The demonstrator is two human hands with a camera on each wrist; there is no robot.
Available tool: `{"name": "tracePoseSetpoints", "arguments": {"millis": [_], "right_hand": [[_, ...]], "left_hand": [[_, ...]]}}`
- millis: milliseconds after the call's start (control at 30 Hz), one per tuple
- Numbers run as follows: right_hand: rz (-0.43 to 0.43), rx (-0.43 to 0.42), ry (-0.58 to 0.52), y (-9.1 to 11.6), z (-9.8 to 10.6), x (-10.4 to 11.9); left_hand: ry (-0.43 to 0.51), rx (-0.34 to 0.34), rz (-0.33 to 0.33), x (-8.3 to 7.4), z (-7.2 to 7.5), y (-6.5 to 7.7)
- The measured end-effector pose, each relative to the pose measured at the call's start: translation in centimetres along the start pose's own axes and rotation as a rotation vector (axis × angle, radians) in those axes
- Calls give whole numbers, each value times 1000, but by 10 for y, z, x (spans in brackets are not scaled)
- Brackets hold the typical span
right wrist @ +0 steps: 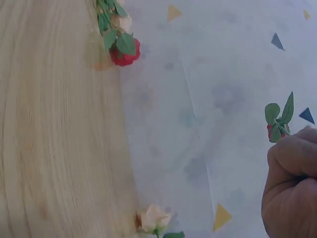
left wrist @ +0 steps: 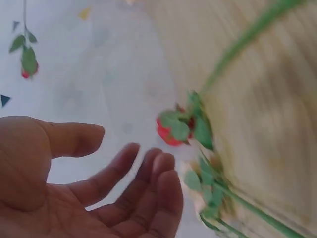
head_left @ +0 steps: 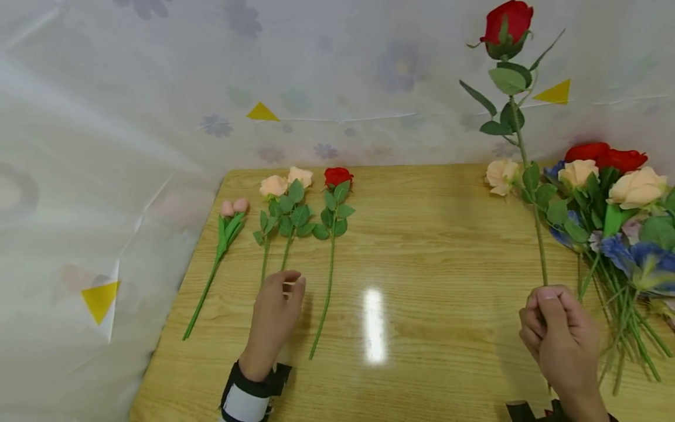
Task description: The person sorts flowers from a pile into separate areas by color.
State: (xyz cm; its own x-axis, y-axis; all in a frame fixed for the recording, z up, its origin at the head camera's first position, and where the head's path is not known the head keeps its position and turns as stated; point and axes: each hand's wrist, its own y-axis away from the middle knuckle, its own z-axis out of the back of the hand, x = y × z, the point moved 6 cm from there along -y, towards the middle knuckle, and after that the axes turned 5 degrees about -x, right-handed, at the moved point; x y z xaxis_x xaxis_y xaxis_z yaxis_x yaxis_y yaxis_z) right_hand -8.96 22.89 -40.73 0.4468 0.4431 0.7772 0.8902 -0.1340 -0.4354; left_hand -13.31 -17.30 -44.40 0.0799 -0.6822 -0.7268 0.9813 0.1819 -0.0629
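My right hand [head_left: 561, 337] grips the stem of a long red rose [head_left: 508, 26], held upright with its bloom high above the table's far edge. In the right wrist view the curled fingers [right wrist: 292, 173] stand in front of most of this rose. My left hand [head_left: 278, 313] hovers over the lower stems of two peach roses [head_left: 287, 220], fingers loosely bent and nothing between them. The left wrist view shows its palm [left wrist: 25, 183] with thumb and fingers apart. Just right of that hand lies a shorter red rose [head_left: 337, 176] on the table.
Pink tulips [head_left: 234, 206] lie at the table's left side. A heap of mixed flowers, with blue irises [head_left: 640, 258] and peach roses [head_left: 638, 186], covers the right side. Behind the wooden table [head_left: 422, 246] hangs a pale flowered sheet [head_left: 364, 70] with yellow triangles.
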Motion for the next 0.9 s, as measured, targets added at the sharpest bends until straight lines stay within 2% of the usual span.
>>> {"name": "tracePoseSetpoints", "arguments": {"millis": [233, 367, 500, 600, 733, 900], "right_hand": [[16, 54, 191, 6, -43, -23], [8, 105, 266, 12, -66, -34], [-8, 150, 284, 17, -84, -42], [-24, 165, 300, 18, -93, -45], [-17, 172, 311, 19, -99, -47], [7, 195, 298, 21, -106, -50]], "left_hand": [[241, 59, -214, -52, -10, 9], [377, 180, -314, -83, -23, 17], [478, 326, -369, -109, -40, 25], [529, 392, -421, -123, -48, 29], [593, 443, -454, -137, -55, 34], [651, 468, -453, -150, -58, 37]]}}
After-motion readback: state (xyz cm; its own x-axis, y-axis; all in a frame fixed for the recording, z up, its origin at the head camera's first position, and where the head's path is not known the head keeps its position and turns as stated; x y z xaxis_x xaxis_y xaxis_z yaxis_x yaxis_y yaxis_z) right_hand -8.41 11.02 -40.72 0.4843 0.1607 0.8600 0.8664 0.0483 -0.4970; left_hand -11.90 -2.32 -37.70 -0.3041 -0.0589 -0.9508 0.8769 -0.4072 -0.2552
